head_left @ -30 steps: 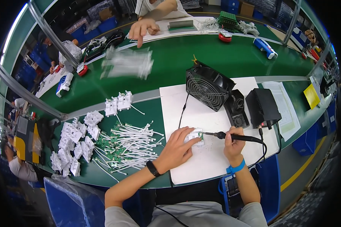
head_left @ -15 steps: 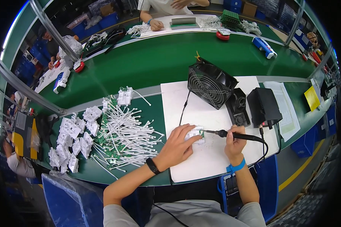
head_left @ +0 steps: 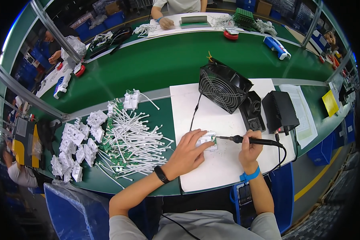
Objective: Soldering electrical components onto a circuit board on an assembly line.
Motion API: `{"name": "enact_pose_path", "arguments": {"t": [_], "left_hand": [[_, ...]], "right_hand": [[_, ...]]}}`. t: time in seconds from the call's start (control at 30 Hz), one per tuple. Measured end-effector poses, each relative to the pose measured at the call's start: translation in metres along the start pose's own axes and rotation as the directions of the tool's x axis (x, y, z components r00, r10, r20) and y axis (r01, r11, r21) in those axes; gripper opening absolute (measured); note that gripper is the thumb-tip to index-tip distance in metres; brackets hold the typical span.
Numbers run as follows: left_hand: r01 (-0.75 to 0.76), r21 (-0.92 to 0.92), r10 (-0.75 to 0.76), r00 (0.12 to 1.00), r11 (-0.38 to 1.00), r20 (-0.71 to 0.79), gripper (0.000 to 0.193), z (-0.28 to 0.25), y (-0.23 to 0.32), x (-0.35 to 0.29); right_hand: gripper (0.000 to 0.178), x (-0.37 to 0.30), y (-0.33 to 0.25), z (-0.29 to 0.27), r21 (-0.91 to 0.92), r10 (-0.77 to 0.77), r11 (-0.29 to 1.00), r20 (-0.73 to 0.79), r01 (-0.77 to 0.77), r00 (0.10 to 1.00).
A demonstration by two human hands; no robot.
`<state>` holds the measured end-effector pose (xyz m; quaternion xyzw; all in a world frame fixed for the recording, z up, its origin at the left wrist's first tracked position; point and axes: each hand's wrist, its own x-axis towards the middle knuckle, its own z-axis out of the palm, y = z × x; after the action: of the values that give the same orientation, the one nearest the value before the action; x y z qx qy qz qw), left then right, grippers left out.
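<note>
White housing (head_left: 204, 140), with a small green board at its right end, lying on the white sheet (head_left: 200, 176) that covers part of the green table (head_left: 164, 118). Left hand (head_left: 183, 155): grip partly spread, thumb and fingers holding the housing down. Right hand (head_left: 250, 150): grip closed around the handle of the soldering iron (head_left: 265, 141), whose tip points left at the board; whether the two touch cannot be told. Beyond the hands, on the sheet: a black fan (head_left: 223, 89), tilted, and just to its right the iron stand (head_left: 253, 114). Farther right, a black box (head_left: 281, 112). Left of the sheet, a heap of white cables (head_left: 136, 146) with green boards; beside it, piled housings (head_left: 73, 142).
</note>
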<state>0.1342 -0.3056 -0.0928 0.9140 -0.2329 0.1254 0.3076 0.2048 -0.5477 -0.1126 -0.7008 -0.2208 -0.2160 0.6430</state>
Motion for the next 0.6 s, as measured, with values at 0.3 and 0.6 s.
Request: {"name": "enact_pose_path", "arguments": {"t": [0.3,0.6], "left_hand": [[0.08,-0.174,-0.081,0.997,0.981,0.001,0.046,-0.0031,-0.0044,0.0006],[0.125,-0.199,-0.122,0.992,0.972,0.027,0.048,-0.0042,-0.0035,0.0032]], "right_hand": [[0.012,-0.0029,-0.0028,-0.0041,0.108,-0.023,0.994,0.01,0.022,1.0],[0.016,-0.0051,-0.0015,-0.0033,0.13,-0.056,0.99,0.084,0.045,0.995]]}}
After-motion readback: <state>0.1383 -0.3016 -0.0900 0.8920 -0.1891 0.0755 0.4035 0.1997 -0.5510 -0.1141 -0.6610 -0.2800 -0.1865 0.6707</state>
